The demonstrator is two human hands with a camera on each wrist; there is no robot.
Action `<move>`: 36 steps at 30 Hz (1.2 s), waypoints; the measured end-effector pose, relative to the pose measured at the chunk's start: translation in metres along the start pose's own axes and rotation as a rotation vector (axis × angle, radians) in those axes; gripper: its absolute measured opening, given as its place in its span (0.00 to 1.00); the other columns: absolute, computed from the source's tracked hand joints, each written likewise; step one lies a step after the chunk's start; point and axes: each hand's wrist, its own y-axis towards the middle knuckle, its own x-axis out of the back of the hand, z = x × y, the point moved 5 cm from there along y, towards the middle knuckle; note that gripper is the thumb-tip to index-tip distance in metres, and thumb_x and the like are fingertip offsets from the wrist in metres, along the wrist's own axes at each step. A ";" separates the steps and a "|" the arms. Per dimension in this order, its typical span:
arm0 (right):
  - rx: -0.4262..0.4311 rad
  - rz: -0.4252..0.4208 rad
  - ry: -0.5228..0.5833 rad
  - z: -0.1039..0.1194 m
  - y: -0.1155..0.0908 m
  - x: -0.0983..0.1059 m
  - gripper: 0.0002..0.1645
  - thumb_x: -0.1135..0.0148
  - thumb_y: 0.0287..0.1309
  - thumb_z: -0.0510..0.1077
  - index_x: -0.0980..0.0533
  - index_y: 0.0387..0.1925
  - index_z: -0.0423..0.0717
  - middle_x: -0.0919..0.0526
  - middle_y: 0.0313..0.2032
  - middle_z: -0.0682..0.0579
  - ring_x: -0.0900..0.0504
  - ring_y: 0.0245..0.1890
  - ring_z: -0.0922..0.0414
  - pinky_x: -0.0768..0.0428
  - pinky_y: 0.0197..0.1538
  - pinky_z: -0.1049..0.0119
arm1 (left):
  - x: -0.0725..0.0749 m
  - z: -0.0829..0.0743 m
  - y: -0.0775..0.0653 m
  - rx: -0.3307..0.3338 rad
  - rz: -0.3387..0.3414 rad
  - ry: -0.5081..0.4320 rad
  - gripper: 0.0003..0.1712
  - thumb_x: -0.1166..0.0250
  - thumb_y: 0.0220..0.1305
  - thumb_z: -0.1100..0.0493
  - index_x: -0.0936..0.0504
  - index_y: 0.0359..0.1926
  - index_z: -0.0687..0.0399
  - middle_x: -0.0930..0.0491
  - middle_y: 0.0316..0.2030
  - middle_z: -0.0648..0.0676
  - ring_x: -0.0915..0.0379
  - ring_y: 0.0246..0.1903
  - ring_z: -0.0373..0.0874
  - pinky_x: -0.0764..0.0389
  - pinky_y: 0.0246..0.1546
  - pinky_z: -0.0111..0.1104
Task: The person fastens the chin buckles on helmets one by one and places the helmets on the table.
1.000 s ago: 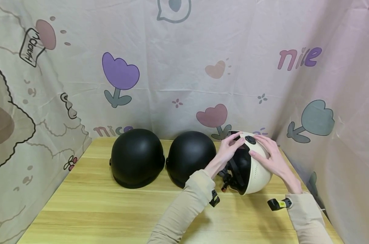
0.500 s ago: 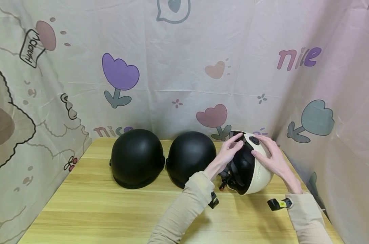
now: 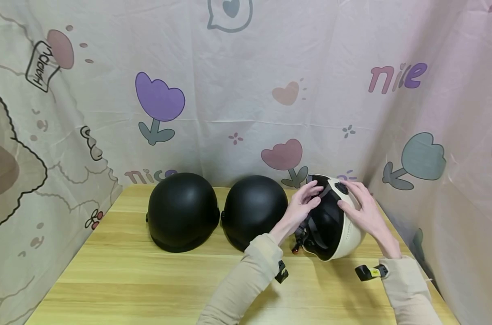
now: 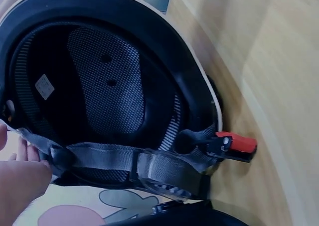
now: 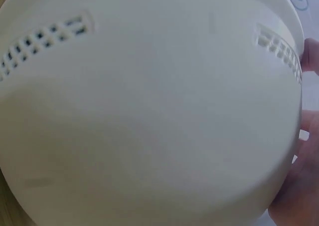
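At the right of the table, a cream helmet (image 3: 353,237) lies on its side, its black inside turned to the left. My right hand (image 3: 365,211) holds its shell, thumb near the rim and fingers by a round black vent. Relaxed fingers of my left hand (image 3: 296,210) overlap the helmet's opening in the head view. The left wrist view shows the padded lining (image 4: 107,81), grey chin strap (image 4: 104,156) and red buckle tab (image 4: 243,144); that hand's fingers are partly behind the strap. Smooth cream shell (image 5: 159,106) fills the right wrist view.
Two matte black helmets, one on the left (image 3: 183,212) and one in the middle (image 3: 254,212), stand dome up along the back of the wooden table (image 3: 148,284). A printed curtain (image 3: 229,81) hangs behind and at both sides.
The cream helmet has turned and shifted slightly right, showing more of its black inside. My right hand has followed it, while my left fingers have come away from the rim.
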 end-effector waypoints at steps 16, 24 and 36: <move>0.091 0.015 0.046 0.002 0.001 0.001 0.35 0.34 0.51 0.30 0.25 0.64 0.41 0.25 0.63 0.39 0.40 0.64 0.77 0.46 0.65 0.83 | 0.016 0.026 -0.016 0.018 -0.070 0.072 0.40 0.35 0.62 0.74 0.37 0.74 0.60 0.35 0.68 0.63 0.36 0.69 0.57 0.42 0.77 0.46; 0.102 0.040 0.048 -0.001 -0.001 0.005 0.36 0.35 0.50 0.28 0.26 0.65 0.41 0.26 0.66 0.60 0.41 0.65 0.82 0.47 0.65 0.85 | 0.014 0.037 -0.023 0.056 -0.014 0.141 0.47 0.33 0.59 0.73 0.45 0.77 0.60 0.40 0.72 0.62 0.42 0.73 0.56 0.46 0.79 0.47; 0.097 -0.001 0.039 -0.007 0.000 0.012 0.36 0.36 0.50 0.29 0.26 0.65 0.39 0.30 0.65 0.72 0.41 0.63 0.80 0.47 0.62 0.81 | 0.017 0.053 -0.033 0.154 0.057 0.177 0.52 0.34 0.58 0.74 0.51 0.79 0.61 0.44 0.76 0.64 0.48 0.77 0.57 0.49 0.79 0.50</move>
